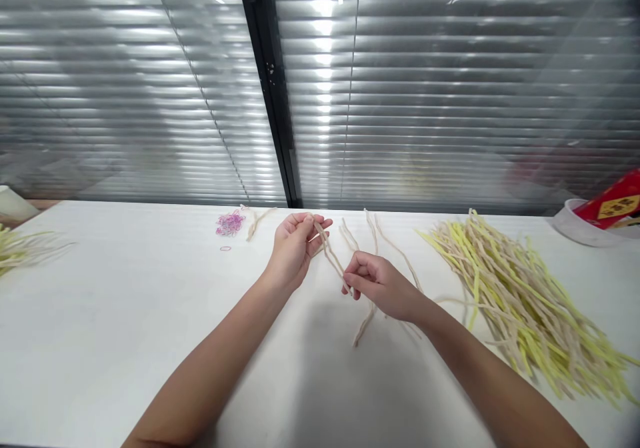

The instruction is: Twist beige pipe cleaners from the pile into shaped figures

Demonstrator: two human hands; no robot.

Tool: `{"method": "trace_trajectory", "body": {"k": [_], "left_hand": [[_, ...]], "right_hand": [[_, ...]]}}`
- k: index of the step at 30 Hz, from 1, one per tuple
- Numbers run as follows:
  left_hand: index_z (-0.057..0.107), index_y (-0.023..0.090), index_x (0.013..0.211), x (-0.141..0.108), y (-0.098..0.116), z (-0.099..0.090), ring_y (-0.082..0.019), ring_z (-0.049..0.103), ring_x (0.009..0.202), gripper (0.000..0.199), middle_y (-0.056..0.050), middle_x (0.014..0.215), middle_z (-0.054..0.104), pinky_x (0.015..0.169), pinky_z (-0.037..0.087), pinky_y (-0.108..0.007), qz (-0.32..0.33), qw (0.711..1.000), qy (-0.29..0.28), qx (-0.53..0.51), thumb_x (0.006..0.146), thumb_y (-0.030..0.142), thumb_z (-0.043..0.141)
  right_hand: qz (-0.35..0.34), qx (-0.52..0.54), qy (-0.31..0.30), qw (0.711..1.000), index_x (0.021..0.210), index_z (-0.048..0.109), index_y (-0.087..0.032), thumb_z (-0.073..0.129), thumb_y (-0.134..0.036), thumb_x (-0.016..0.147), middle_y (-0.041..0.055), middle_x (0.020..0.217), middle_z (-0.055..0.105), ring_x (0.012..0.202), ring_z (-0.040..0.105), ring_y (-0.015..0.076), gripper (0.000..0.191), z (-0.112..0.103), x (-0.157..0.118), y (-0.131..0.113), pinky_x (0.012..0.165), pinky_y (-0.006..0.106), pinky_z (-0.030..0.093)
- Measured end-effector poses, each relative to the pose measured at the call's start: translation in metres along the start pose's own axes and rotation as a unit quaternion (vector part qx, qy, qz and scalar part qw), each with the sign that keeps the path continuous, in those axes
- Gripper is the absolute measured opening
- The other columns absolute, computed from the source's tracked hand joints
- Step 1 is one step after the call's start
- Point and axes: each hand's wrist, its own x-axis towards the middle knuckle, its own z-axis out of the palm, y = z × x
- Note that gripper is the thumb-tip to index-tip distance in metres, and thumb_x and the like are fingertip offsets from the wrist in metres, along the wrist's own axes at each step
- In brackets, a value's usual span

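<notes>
Both hands hovered over a white table [125,315], working the same beige strands [331,253]. The left hand [295,248] was curled, its fingertips pinched shut on the far end of the strands. The right hand [379,285] sat just right and nearer, thumb and forefinger closed on the strands lower down, so a short stretch ran taut between the two hands. Below the right hand the strands' loose tail [363,328] drooped onto the table.

A few more beige strands [373,231] lay spread on the table just beyond the right hand (whether they touched the held ones could not be told). To the right lay a big pile [520,288] of yellow and beige strands, fanned toward the near right corner. Far left of the left hand sat a small pink heap of bands [230,223], with one single band [225,249] lying just in front and a short beige bundle [256,220] beside it. At the left edge another sheaf [25,248] lay. In the far right corner stood a white bowl [575,225] holding a red packet [613,205]. Window blinds [450,88] ran behind the table.
</notes>
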Motion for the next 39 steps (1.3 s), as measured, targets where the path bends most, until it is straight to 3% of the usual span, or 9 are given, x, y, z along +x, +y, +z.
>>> {"method": "trace_trajectory", "body": {"k": [8, 11, 14, 19, 26, 33, 39], "left_hand": [[0.051, 0.013, 0.076, -0.001, -0.003, 0.000, -0.009, 0.058, 0.075, 0.013, 0.000, 0.078, 0.056, 0.073, 0.052, -0.026, 0.013, 1.000, -0.003, 0.006, 0.074, 0.019, 0.063], [0.051, 0.014, 0.076, -0.001, -0.003, 0.001, -0.008, 0.056, 0.074, 0.015, 0.000, 0.078, 0.056, 0.074, 0.051, -0.026, 0.021, 1.000, 0.000, 0.009, 0.073, 0.020, 0.064], [0.050, 0.014, 0.076, -0.001, -0.003, 0.001, -0.008, 0.056, 0.075, 0.016, 0.000, 0.078, 0.055, 0.073, 0.051, -0.026, 0.026, 1.000, 0.005, 0.009, 0.072, 0.019, 0.064], [0.050, 0.013, 0.075, -0.001, -0.002, 0.002, -0.008, 0.056, 0.074, 0.013, 0.000, 0.078, 0.055, 0.072, 0.052, -0.027, 0.021, 1.000, 0.014, 0.010, 0.073, 0.017, 0.062], [0.051, 0.013, 0.076, 0.001, 0.000, 0.000, -0.008, 0.056, 0.069, 0.013, -0.001, 0.077, 0.056, 0.074, 0.052, -0.028, -0.010, 1.000, 0.008, 0.020, 0.073, 0.017, 0.063], [0.051, 0.013, 0.076, 0.003, 0.001, 0.000, -0.007, 0.056, 0.068, 0.013, -0.001, 0.077, 0.056, 0.075, 0.053, -0.028, -0.024, 0.999, 0.003, 0.022, 0.075, 0.016, 0.063], [0.056, 0.013, 0.093, 0.002, 0.003, 0.000, -0.015, 0.062, 0.081, 0.018, -0.007, 0.094, 0.061, 0.078, 0.053, -0.035, -0.056, 0.998, -0.030, 0.000, 0.078, 0.020, 0.062]], "right_hand": [[-0.002, -0.004, 0.009, 1.000, 0.090, 0.053, -0.018, 0.048, -0.037, 0.086, 0.0032, 0.078, 0.063, 0.068, 0.055, 0.0123, 0.020, 0.009, 0.000, 0.002, 0.066, 0.028, 0.045], [0.006, -0.038, 0.034, 0.999, 0.101, 0.055, -0.020, 0.049, -0.041, 0.086, 0.0026, 0.081, 0.064, 0.069, 0.056, 0.0131, 0.027, 0.012, -0.001, 0.002, 0.065, 0.027, 0.044], [-0.011, -0.104, 0.061, 0.993, 0.099, 0.058, -0.020, 0.051, -0.038, 0.085, 0.0015, 0.077, 0.062, 0.067, 0.055, 0.0133, 0.024, 0.014, -0.001, 0.004, 0.062, 0.026, 0.042], [-0.080, -0.256, 0.091, 0.959, 0.079, 0.060, -0.020, 0.043, -0.028, 0.088, -0.0001, 0.065, 0.054, 0.061, 0.048, 0.0126, 0.021, 0.015, -0.002, 0.003, 0.057, 0.025, 0.035], [-0.102, -0.368, 0.086, 0.920, 0.101, 0.062, -0.021, 0.037, -0.020, 0.091, 0.0027, 0.073, 0.056, 0.064, 0.048, 0.0137, 0.027, 0.012, 0.000, 0.007, 0.059, 0.026, 0.035], [-0.107, -0.360, 0.073, 0.924, 0.098, 0.063, -0.020, 0.037, -0.019, 0.090, 0.0029, 0.072, 0.055, 0.065, 0.049, 0.0138, 0.026, 0.008, 0.000, 0.005, 0.062, 0.026, 0.037], [-0.102, -0.218, 0.084, 0.967, 0.084, 0.062, -0.018, 0.038, -0.026, 0.091, 0.0023, 0.073, 0.056, 0.067, 0.050, 0.0135, 0.025, 0.006, -0.002, 0.000, 0.064, 0.027, 0.039]]}}
